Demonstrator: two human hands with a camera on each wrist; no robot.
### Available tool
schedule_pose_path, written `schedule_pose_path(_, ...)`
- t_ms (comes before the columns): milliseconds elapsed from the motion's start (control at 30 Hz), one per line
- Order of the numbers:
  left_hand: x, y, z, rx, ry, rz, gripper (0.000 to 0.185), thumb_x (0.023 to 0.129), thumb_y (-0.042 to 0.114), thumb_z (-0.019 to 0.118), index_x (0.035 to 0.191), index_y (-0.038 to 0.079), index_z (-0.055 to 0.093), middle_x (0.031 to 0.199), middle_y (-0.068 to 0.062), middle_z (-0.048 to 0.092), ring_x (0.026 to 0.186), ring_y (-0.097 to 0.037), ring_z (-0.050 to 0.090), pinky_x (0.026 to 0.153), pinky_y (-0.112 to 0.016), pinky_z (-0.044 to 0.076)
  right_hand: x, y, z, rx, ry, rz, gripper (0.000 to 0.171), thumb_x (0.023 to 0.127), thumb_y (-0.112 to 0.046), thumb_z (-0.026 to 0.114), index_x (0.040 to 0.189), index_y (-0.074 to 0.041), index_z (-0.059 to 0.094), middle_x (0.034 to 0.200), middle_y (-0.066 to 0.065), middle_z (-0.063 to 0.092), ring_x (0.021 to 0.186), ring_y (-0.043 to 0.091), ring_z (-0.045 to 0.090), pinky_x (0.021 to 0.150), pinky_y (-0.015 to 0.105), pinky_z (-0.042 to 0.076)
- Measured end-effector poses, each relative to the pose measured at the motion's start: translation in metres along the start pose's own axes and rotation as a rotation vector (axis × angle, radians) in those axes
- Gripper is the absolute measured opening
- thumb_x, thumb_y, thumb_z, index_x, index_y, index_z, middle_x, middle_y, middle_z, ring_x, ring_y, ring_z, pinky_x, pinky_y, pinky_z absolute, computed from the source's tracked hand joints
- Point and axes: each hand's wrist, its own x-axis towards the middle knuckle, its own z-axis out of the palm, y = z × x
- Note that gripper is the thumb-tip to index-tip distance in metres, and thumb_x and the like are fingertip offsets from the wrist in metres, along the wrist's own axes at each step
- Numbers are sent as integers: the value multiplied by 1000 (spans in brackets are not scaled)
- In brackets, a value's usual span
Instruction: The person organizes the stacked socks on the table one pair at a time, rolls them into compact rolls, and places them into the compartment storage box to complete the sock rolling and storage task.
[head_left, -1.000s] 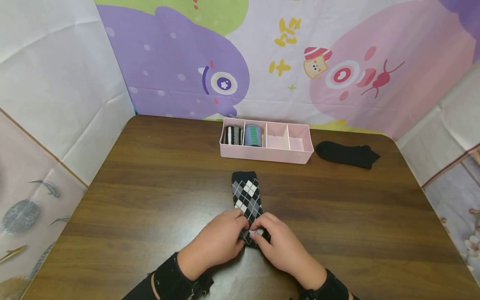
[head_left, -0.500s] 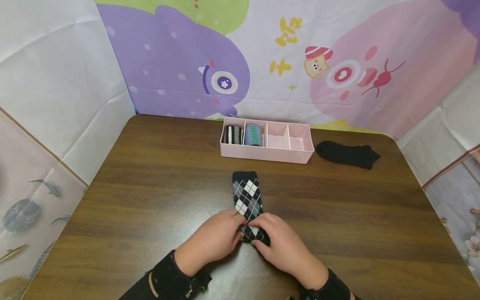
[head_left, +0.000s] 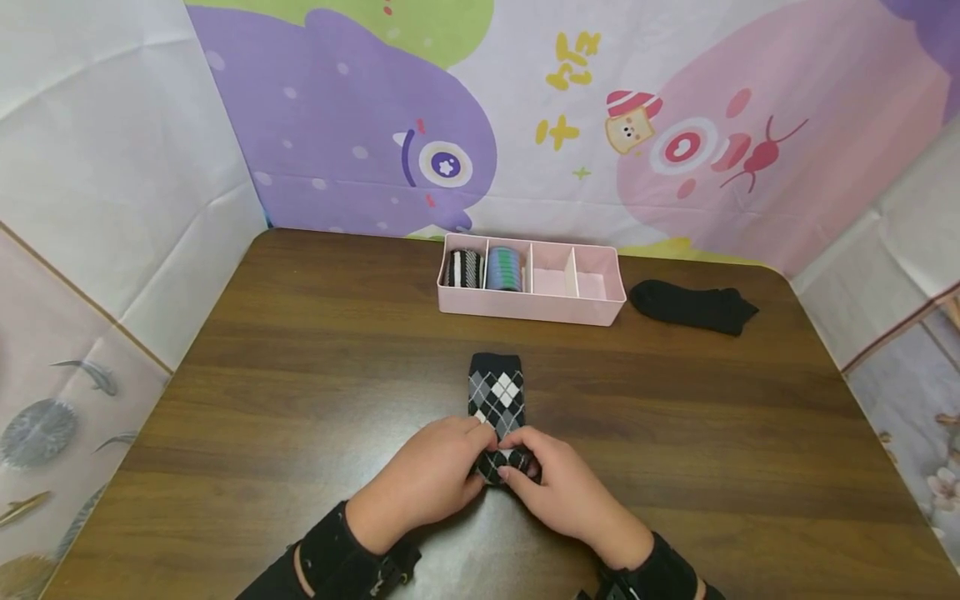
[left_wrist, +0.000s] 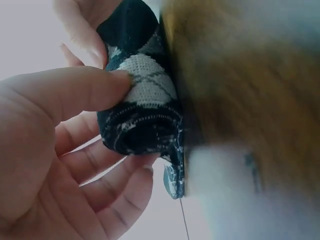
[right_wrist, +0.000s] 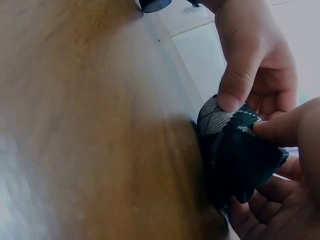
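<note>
A black, grey and white argyle sock (head_left: 498, 400) lies lengthwise on the table, its near end rolled up and its flat black end pointing away from me. My left hand (head_left: 431, 471) grips the left side of the roll, thumb on the near side. From the right, my right hand (head_left: 566, 492) pinches the same roll between thumb and fingers. In the left wrist view the rolled sock (left_wrist: 145, 100) shows its coiled layers end-on. The right wrist view has both thumbs pressed on the sock (right_wrist: 235, 155), with a black part facing the camera.
Behind the sock stands a pink divided box (head_left: 532, 308). A striped rolled sock (head_left: 467, 268) and a blue-green rolled sock (head_left: 504, 269) sit in its two left compartments. A black sock (head_left: 693, 307) lies flat to the right of the box on the wooden table (head_left: 337, 358).
The flat part of the argyle sock has become shorter, its far end drawn slightly toward me. Both hands keep their place at the roll, with fingers and thumbs shifting a little.
</note>
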Motion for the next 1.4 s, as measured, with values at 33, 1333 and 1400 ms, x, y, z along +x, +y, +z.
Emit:
schedule_pose_path(33,0,0,0,1,-8,-1,23,87,18,79,104,14,66,97,4,63,91,-15,62,85,-37,53,0,0,0,-16,6,-20,23,96,-24,76,117,-23,65,102,-12,62,87,8,58,76,31,52)
schedule_pose_path(1333,4,0,1,-16,-64,-60,21,102,18,64,119,7,70,105,-3,63,98,-17,62,88,-37,53,1,-3,-5,-278,3,-133,43,87,-19,85,125,-16,65,126,-4,64,121,14,56,103,42,49)
schedule_pose_path(1400,3,0,1,-1,-60,-59,22,102,18,64,119,6,70,103,-2,61,94,-17,61,85,-36,53,0,-4,-5,-263,-6,-110,40,90,-20,82,127,-16,65,127,-4,64,122,14,56,103,43,49)
